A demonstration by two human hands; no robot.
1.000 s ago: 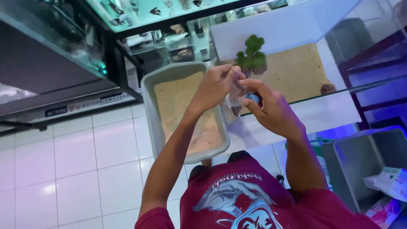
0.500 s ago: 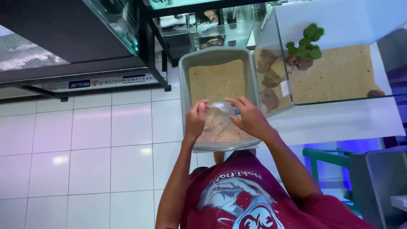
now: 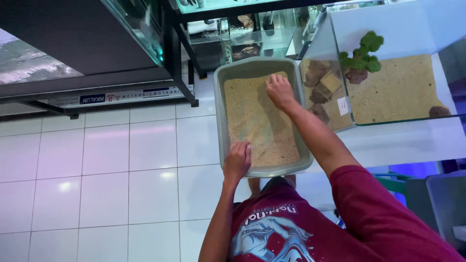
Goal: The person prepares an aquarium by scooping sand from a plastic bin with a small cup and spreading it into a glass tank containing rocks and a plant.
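Seemingly lengthwise away: sand tray [image 3: 221,97].

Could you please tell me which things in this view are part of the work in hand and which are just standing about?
In hand:
left hand, gripping the rim of the grey tray
right hand, down in the sand

Standing about:
glass tank with green plant and rocks
dark rack
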